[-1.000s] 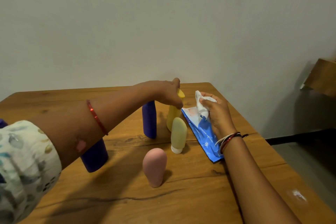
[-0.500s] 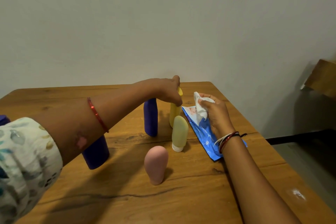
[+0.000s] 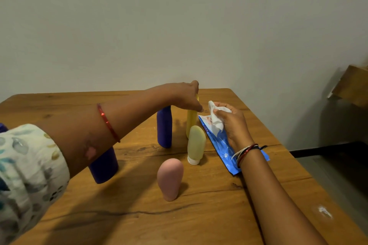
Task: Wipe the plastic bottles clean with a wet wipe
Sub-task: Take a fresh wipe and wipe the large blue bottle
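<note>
Left hand reaches across the worktop and grips the top of the tall yellow bottle, fingers curled over it; bottle upright, base on the wood. Right hand pinches a crumpled white wet wipe, held just above the far end of the blue wipe pack. The pack lies flat on the worktop, partly under the right wrist; cannot tell whether its flap is open or what is left inside.

Pale yellow tube bottle stands on its white cap, just in front of the tall yellow bottle and close beside the pack. Pink tube bottle stands cap-down nearer the camera, apart from the others. Slim purple bottle upright, just left of the tall yellow one, top hidden behind the left forearm. Wider purple bottle upright further left, mostly hidden under the left forearm. All bottles opaque, contents not visible.

Red thread bangle on the left forearm, printed sleeve at lower left. Right wrist carries threads and bangles.
</note>
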`<state>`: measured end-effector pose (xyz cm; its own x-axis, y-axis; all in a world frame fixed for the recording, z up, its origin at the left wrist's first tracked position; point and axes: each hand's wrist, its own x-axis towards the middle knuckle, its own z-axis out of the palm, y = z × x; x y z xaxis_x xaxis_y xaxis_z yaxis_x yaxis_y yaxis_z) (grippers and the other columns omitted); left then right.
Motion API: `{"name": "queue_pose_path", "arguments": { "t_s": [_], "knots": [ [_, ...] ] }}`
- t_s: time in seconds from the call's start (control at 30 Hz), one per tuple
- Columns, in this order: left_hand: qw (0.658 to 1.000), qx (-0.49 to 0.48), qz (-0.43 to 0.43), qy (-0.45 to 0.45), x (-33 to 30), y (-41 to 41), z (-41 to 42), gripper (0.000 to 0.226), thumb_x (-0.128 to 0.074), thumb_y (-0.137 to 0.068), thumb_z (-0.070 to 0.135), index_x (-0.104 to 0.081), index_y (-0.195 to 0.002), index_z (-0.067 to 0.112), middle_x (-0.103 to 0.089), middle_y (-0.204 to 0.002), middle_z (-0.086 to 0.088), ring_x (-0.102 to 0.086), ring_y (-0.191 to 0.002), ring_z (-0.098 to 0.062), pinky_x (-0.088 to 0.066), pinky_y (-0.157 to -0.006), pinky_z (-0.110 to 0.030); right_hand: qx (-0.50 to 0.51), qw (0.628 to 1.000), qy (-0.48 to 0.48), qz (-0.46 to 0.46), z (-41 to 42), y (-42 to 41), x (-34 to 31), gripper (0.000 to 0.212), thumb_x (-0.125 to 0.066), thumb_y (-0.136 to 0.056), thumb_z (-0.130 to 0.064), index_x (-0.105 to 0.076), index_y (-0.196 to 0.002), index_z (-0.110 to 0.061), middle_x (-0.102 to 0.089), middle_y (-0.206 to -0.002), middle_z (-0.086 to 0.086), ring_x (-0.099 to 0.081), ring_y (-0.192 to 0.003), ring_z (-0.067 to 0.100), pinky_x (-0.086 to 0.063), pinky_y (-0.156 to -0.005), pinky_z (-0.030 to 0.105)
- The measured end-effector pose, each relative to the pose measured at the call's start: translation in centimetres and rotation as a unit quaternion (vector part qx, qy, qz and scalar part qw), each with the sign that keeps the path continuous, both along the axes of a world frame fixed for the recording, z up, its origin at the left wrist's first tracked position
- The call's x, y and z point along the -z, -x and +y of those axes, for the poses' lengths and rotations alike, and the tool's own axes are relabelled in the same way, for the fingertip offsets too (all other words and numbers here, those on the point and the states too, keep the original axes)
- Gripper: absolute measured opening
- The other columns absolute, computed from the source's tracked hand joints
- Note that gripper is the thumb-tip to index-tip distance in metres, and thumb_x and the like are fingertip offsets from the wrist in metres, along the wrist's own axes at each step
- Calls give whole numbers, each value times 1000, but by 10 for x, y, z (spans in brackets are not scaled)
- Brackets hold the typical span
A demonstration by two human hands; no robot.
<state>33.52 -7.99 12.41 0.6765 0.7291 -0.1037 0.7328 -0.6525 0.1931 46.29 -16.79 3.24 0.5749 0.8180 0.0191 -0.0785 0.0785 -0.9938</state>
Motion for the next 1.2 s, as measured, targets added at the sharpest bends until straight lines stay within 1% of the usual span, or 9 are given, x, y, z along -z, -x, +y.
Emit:
{"name": "queue_pose_path", "arguments": {
  "t_s": [0.17, 0.4, 0.53, 0.63, 0.73, 0.83, 0.97, 1.07, 1.2],
  "knots": [
    [1000, -5, 0, -4, 2, -1, 2, 66, -68, -84, 44, -33, -134, 17, -50, -106, -1, -49, -92, -18, -39, -70, -29, -11, 1000, -1, 5, 0, 3, 0, 19, -60, -87, -5, -67, -89, -22, -66, -108, 16, -63, -92, 29, -54, -77, 39],
    [1000, -5, -4, 1, 3, -1, 3, 78, -68, -83, 46, -28, -142, 17, -52, -132, -8, -47, -97, -18, -39, -77, -30, -6, 1000, 3, 3, 0, 3, -1, 17, -61, -87, -5, -67, -93, -20, -66, -108, 17, -63, -93, 30, -54, -75, 37],
    [1000, 1, -8, 8, -1, 2, 2, 81, -66, -83, 50, -26, -145, 16, -48, -140, -9, -50, -113, -24, -37, -81, -30, -10, 1000, 8, 0, -1, 4, -2, 17, -60, -88, -5, -67, -96, -18, -65, -109, 18, -63, -92, 30, -54, -77, 39],
    [1000, 7, -11, 15, -3, 4, 2, 84, -66, -82, 53, -25, -146, 16, -47, -140, -9, -49, -112, -23, -37, -81, -30, -10, 1000, 7, -1, -2, 6, -2, 17, -60, -87, -5, -67, -96, -18, -66, -107, 17, -63, -88, 27, -54, -73, 37],
    [1000, 5, -20, 19, -3, 7, 2, 87, -66, -81, 55, -24, -147, 16, -45, -143, -8, -48, -121, -26, -38, -85, -30, -12, 1000, 11, -12, -1, 6, -1, 19, -60, -88, -5, -67, -103, -14, -66, -107, 15, -63, -88, 25, -55, -71, 34],
    [998, -7, -66, 21, -8, 12, 3, 86, -66, -81, 54, -25, -147, 18, -42, -147, -6, -45, -128, -27, -39, -94, -33, -14, 1000, 11, -22, -1, 7, -1, 18, -59, -88, -5, -67, -102, -14, -66, -105, 16, -63, -85, 23, -54, -69, 31],
    [985, -4, -169, 29, -17, 27, -6, 74, -66, -85, 48, -32, -144, 19, -44, -147, -3, -45, -130, -23, -34, -91, -27, -7, 998, 16, -59, -2, 8, -3, 20, -57, -90, -7, -67, -101, -20, -66, -102, 9, -64, -87, 22, -54, -62, 26],
    [974, 5, -226, -30, -21, 45, -23, 68, -64, -87, 44, -33, -144, 22, -43, -147, 1, -45, -129, -17, -34, -88, -23, 3, 996, -3, -84, -5, 10, -12, 20, -58, -90, -9, -67, -92, -27, -65, -95, 3, -62, -80, 17, -55, -61, 27],
    [951, 1, -287, -118, -19, 82, -48, 62, -62, -89, 42, -36, -143, 28, -40, -148, 8, -37, -135, -12, -28, -94, -22, 23, 990, -67, -122, -13, 12, -33, 16, -59, -89, -7, -69, -100, -13, -66, -97, 7, -59, -78, 14, -50, -65, 28]
  ]
}}
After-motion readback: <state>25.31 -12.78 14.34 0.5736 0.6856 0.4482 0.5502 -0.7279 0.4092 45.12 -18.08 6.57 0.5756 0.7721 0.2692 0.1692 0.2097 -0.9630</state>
